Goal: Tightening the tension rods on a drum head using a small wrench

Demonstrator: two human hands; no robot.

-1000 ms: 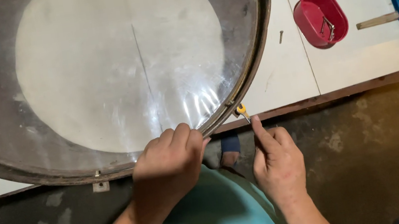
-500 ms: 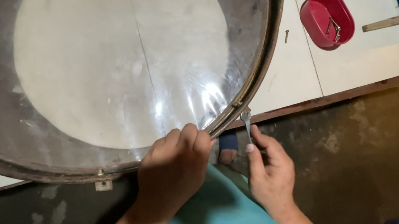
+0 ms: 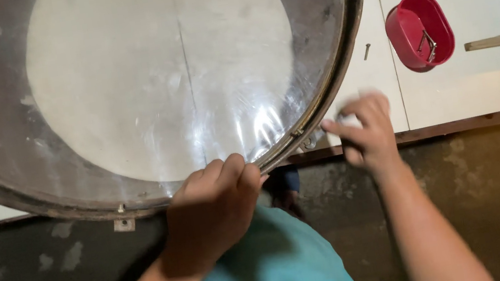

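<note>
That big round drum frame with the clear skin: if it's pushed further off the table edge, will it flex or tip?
The drum frame has a metal-looking rim, so probably stiff. Its clear skin shows glare wrinkles, so likely dents. It overhangs the table; may tip without the left hand.

A large round drum frame (image 3: 140, 77) is laid on the table (image 3: 476, 91), overhanging its near edge. The left hand (image 3: 212, 217) is placed on the frame's near rim; the right hand (image 3: 366, 132) is held just right of it. Farther right, an oval tub (image 3: 420, 31) is set, a loose screw (image 3: 368, 51) lying between tub and frame.
</note>
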